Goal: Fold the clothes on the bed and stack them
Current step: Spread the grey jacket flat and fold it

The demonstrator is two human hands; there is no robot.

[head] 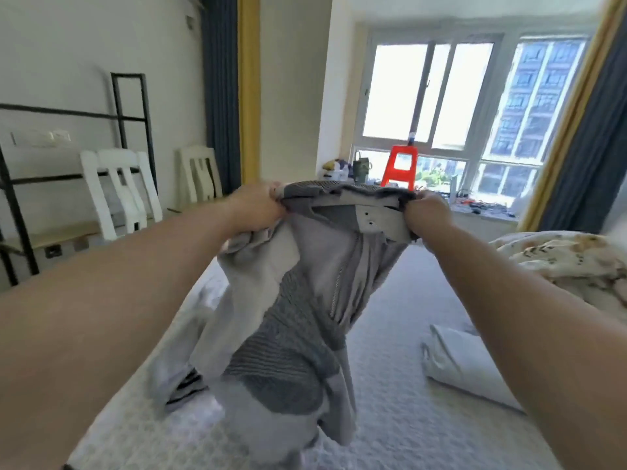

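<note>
A grey zip-up jacket (298,300) with darker ribbed panels hangs in the air over the bed (400,385). My left hand (258,206) grips one end of its collar and my right hand (429,212) grips the other end, both arms stretched forward. The jacket's body and sleeves dangle crumpled, its lower end touching the mattress. A folded white garment (464,364) lies on the bed to the right.
A crumpled patterned quilt (563,262) lies at the right edge of the bed. White chairs (118,188) and a black metal rack (132,106) stand at the left wall. A red stool (400,167) and clutter sit on the window ledge beyond the bed.
</note>
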